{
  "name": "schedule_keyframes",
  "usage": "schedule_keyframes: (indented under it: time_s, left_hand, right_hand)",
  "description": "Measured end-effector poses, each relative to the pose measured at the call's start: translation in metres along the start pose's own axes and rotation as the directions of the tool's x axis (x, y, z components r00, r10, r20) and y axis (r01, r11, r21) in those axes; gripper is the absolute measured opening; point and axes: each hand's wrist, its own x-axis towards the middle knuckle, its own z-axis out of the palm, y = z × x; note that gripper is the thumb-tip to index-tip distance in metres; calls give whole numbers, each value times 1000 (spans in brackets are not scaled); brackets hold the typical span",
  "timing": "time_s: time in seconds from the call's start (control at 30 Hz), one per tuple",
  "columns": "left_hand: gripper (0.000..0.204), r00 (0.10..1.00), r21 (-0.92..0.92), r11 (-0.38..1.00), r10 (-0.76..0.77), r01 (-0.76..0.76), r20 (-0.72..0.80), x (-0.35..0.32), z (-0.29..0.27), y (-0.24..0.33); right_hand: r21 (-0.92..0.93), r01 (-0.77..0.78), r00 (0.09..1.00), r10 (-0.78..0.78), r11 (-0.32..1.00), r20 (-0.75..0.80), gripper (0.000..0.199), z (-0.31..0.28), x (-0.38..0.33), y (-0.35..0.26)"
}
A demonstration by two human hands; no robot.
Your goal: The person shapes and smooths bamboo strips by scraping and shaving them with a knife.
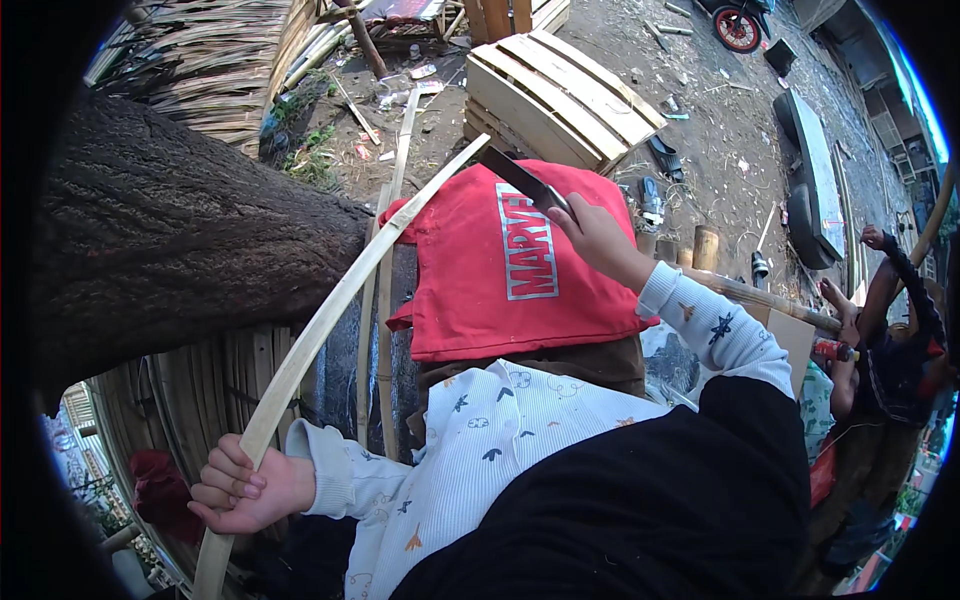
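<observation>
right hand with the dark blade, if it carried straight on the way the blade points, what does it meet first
Probably the long pale bamboo strip: the dark flat blade in the right hand aims up-left, its tip near the strip's upper end. Depth is unclear, so it might pass over it toward the slatted wooden pallet.

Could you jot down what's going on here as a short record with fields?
Left hand: closed around a long pale curved bamboo strip
Right hand: holds a dark flat-bladed knife, raised near the strip's far end
Lap: red cloth spread across it
Left side: thick rough tree trunk
Ground ahead: pale wooden pallet
Right edge: another person's hand
</observation>
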Motion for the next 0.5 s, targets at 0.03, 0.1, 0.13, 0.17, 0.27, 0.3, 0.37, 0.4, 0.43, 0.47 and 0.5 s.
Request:
schedule_keyframes:
  time_s: [0.03,0.1,0.13,0.17,0.27,0.3,0.37,0.4,0.43,0.47,0.5]
  left_hand:
    - [45,1000,7,1000,-23,23,0,-1,-1,1]
    - [45,1000,-9,1000,-15,15,11,0,-2,0]
    - [45,1000,7,1000,-15,15,0,2,-2,1]
    - [45,1000,24,1000,-15,15,-11,3,-2,2]
    - [45,999,29,1000,9,-8,-38,4,3,1]
    - [45,999,25,1000,7,-6,-36,4,2,1]
    - [45,1000,30,1000,-6,6,2,3,-1,0]
    - [45,1000,30,1000,-6,6,3,4,-3,-2]
    - [45,1000,39,999,-10,10,-11,4,-5,-2]
    - [45,1000,45,999,-15,16,-25,2,-6,-3]
    - [45,999,51,999,-15,16,-28,1,-6,-3]
  right_hand:
    - [3,5,1000,-5,1000,-4,34,5,2,-6]
    - [-15,115,993,-114,993,30,30,14,1,-16]
    - [-70,214,977,-213,974,30,31,21,-1,-13]
    - [-67,212,977,-210,975,27,31,19,2,-7]
    - [-319,-60,996,37,946,-78,36,8,25,16]
    - [-319,-64,996,40,946,-82,36,9,27,27]
    - [-301,-172,960,91,938,-266,35,9,31,27]
    - [-334,-161,963,74,929,-258,36,12,27,27]
    - [-334,-155,966,72,930,-250,36,16,21,13]
    - [-301,-97,984,45,949,-175,37,19,14,2]
    - [-263,-40,995,14,964,-99,37,22,8,-7]
